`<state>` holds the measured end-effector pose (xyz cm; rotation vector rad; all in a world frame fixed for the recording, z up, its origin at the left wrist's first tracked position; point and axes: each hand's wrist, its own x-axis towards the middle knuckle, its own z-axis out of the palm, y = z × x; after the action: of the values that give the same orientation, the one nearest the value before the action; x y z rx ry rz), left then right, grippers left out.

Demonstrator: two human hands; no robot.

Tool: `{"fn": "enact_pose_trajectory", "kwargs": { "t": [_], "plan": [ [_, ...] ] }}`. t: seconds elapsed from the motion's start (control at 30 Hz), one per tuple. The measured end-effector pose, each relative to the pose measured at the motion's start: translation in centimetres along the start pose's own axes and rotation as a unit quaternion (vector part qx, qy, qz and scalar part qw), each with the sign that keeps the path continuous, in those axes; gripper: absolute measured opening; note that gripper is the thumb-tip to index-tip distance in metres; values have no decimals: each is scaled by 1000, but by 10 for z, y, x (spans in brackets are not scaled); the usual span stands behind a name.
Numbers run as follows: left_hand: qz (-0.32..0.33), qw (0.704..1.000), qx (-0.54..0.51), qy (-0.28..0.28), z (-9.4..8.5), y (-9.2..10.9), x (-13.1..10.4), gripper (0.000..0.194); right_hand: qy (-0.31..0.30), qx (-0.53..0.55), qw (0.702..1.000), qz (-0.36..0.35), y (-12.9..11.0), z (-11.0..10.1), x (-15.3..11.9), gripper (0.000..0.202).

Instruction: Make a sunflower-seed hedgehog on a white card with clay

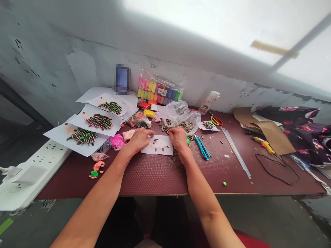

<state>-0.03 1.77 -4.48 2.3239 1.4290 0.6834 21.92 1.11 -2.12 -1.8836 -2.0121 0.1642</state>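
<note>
A small white paper card (168,150) lies before me, bearing a flat pale clay animal shape (159,144) with dark seeds for an ear and feet. My left hand (140,140) is closed at the card's upper left corner, thumb and index finger close together on it. My right hand (179,139) is closed in a pinch above the upper right corner; whatever is between its fingertips is too small to make out. Just behind that hand, striped sunflower seeds (186,126) spill from a clear plastic bag (178,112).
Finished seed hedgehogs on paper (97,121) overlap at left, beside a white power strip (38,165). Clay packs (160,91) and a phone (122,80) stand behind. Rightward are a blue utility knife (202,147), scissors (216,120), a bottle (209,102), glue sticks (236,153) and a glue gun (263,144).
</note>
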Motion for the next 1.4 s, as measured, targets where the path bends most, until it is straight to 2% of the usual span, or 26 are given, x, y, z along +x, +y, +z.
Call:
{"fn": "enact_pose_trajectory", "kwargs": {
  "t": [0.23,0.47,0.67,0.9,1.03,1.2,1.4],
  "plan": [
    [3,1000,6,3,2,-1,1,46,2,-34,998,-61,-7,12,14,22],
    [-6,1000,8,-10,0,0,1,47,-77,-132,984,-87,-21,10,32,25],
    [-4,1000,21,-4,2,0,2,46,-79,-145,979,-122,-22,11,34,29],
    [-20,999,26,-28,0,2,3,45,-20,-46,990,-135,-17,6,28,22],
    [-23,999,28,-25,-1,3,3,44,-25,50,989,-137,-11,-1,12,18],
    [-26,999,30,-19,-1,3,2,43,-30,156,973,-169,-10,-4,-13,17],
    [-23,999,21,-21,-1,2,3,43,-46,151,974,-164,-13,0,-22,11]
  ]
}}
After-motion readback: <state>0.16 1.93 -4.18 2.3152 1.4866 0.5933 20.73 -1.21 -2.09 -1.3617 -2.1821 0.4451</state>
